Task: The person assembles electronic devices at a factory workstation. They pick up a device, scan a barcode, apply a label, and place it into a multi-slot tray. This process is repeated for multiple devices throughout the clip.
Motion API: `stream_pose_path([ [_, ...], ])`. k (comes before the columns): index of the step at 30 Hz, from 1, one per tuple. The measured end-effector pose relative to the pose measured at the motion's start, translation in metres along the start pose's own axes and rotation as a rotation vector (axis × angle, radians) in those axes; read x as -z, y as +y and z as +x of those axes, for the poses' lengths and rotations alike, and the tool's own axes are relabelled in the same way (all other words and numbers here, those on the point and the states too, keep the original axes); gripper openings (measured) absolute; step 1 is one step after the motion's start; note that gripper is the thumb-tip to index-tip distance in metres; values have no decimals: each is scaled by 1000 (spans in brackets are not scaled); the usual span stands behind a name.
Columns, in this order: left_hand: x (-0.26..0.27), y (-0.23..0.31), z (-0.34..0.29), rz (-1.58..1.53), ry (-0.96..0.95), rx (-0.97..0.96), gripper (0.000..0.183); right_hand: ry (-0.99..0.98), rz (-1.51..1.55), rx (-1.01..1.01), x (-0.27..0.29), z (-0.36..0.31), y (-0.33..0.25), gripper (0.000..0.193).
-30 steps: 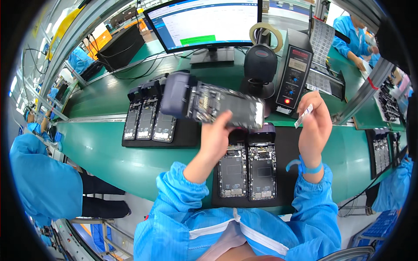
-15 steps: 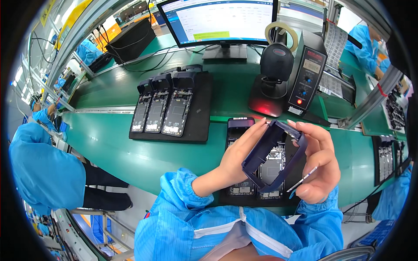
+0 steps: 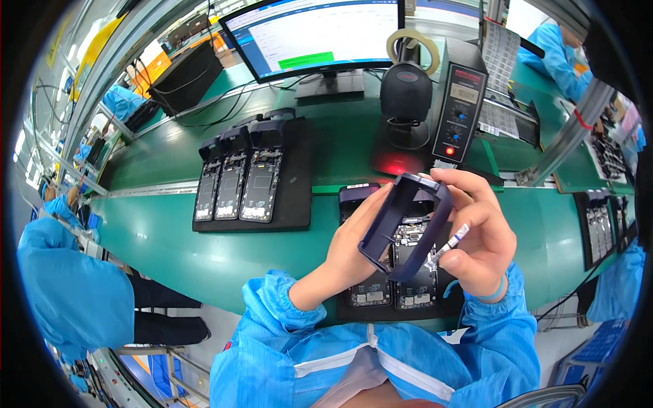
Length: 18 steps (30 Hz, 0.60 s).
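In front of me, my left hand [image 3: 347,251] grips the left side of a hollow dark purple plastic housing [image 3: 378,230], held tilted above the bench. My right hand [image 3: 486,234] is at the housing's right side, fingertips near its top corner. Between its thumb and fingers it pinches a narrow white label strip [image 3: 454,243] with a blue mark. Beneath the housing, opened handheld devices with bare circuit boards [image 3: 416,289] lie side by side on a black foam pad [image 3: 445,311]. The hands and housing partly hide them.
A second black pad [image 3: 294,197] at left carries several opened devices [image 3: 260,183]. Behind stand a monitor [image 3: 320,34], a barcode scanner on a stand [image 3: 406,95], a tape roll [image 3: 435,54] and a black controller box [image 3: 459,112]. A blue-clad person [image 3: 75,279] is at left.
The label strip has turned to show more of its face and moved nearer the housing. The housing tilts differently. My view has shifted, so the bench things sit further left.
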State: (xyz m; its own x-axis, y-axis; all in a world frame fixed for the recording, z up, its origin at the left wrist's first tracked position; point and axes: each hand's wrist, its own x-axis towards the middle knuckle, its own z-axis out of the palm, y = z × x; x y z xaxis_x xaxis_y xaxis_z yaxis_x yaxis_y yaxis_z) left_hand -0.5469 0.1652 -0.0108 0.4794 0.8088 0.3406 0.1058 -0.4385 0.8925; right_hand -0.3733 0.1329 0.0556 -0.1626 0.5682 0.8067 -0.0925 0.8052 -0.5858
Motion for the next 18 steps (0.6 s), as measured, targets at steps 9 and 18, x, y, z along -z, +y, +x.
stream_pose_path([
  [9,-3,10,-3,117,35,3,55,9,31,-62,-10,-5,-10,46],
  [18,23,29,-12,42,216,-333,49,104,-23,85,26,57,-31,27],
])
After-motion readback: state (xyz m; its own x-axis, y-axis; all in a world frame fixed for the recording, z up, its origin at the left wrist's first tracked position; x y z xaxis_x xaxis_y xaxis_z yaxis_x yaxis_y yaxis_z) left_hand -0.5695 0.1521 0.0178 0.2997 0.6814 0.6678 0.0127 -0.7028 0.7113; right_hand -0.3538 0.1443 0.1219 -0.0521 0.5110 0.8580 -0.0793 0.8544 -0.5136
